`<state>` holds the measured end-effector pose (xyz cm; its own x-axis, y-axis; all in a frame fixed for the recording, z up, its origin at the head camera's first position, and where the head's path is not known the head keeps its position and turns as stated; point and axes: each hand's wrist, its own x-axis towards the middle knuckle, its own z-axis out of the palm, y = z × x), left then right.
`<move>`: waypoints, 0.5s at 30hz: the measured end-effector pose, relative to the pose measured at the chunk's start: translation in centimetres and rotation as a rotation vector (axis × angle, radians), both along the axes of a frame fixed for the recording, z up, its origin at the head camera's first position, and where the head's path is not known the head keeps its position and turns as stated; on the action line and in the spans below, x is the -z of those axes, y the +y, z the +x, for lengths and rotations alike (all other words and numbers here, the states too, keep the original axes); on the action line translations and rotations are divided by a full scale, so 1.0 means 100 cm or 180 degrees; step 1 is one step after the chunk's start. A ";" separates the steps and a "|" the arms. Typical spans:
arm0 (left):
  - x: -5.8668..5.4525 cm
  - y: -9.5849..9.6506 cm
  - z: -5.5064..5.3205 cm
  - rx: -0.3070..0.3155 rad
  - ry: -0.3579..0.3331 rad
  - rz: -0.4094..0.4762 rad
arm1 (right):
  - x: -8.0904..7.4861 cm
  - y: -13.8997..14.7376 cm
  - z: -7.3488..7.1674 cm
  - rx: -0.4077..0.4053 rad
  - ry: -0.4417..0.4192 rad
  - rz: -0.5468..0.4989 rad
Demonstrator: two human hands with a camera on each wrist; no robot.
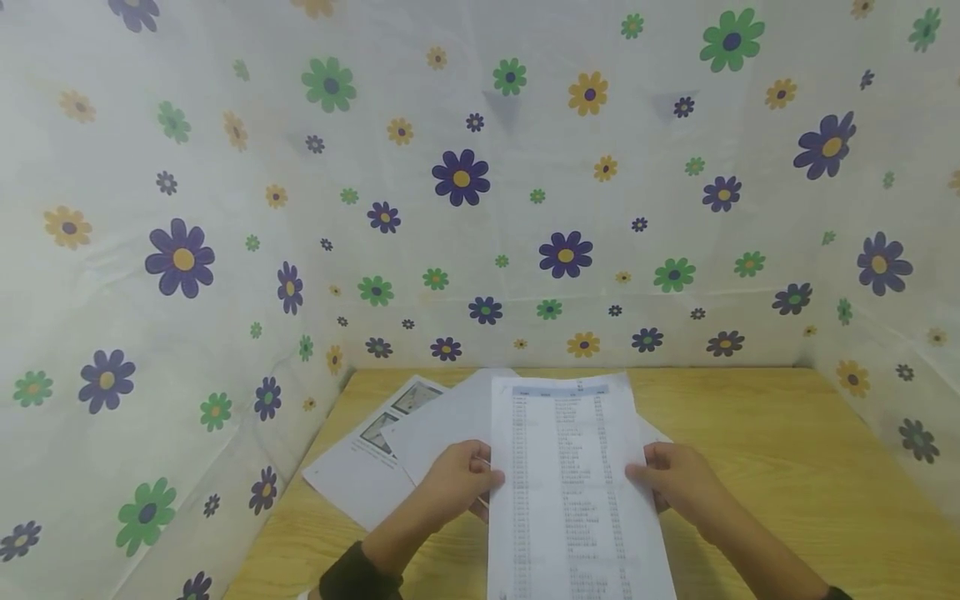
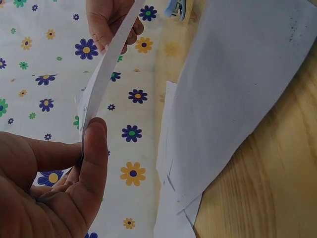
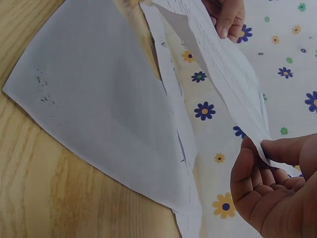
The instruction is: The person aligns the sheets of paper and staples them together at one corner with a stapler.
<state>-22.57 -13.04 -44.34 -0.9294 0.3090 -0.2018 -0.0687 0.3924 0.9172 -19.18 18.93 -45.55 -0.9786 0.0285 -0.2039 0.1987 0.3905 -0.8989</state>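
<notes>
A printed sheet of paper (image 1: 577,492), with columns of small text under a blue-grey header band, is held up above the table in the head view. My left hand (image 1: 456,479) pinches its left edge between thumb and fingers. On the opposite edge, my right hand (image 1: 681,477) pinches it the same way, thumb on the printed face. From the left wrist view the sheet (image 2: 111,64) appears nearly edge-on and slightly bowed. Behind and below it, loose white paper (image 1: 442,417) lies overlapping on the table, and a page with two pictures (image 1: 352,471) sticks out at the left.
A wood-grain table (image 1: 780,467) extends under the papers. White flower-patterned sheeting (image 1: 525,125) encloses the back and both sides. A small light-blue and metal object (image 2: 176,9) stands at the top of the left wrist view, partly cut off.
</notes>
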 end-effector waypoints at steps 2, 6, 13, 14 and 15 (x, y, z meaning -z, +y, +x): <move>0.003 0.000 0.001 0.0006 -0.0020 -0.0006 | 0.004 0.000 0.001 0.0004 -0.0011 -0.0017; 0.008 0.001 0.000 0.0015 -0.0035 -0.0086 | 0.010 0.000 0.003 0.0002 -0.0028 -0.0019; 0.021 0.001 0.001 0.0020 -0.0074 -0.0185 | 0.019 -0.002 0.005 0.0041 -0.0074 0.0086; 0.022 0.001 0.001 0.0026 -0.0070 -0.0178 | 0.020 -0.002 0.006 0.0035 -0.0071 0.0109; 0.024 0.001 0.002 0.0032 -0.0060 -0.0180 | 0.022 -0.003 0.006 0.0045 -0.0076 0.0128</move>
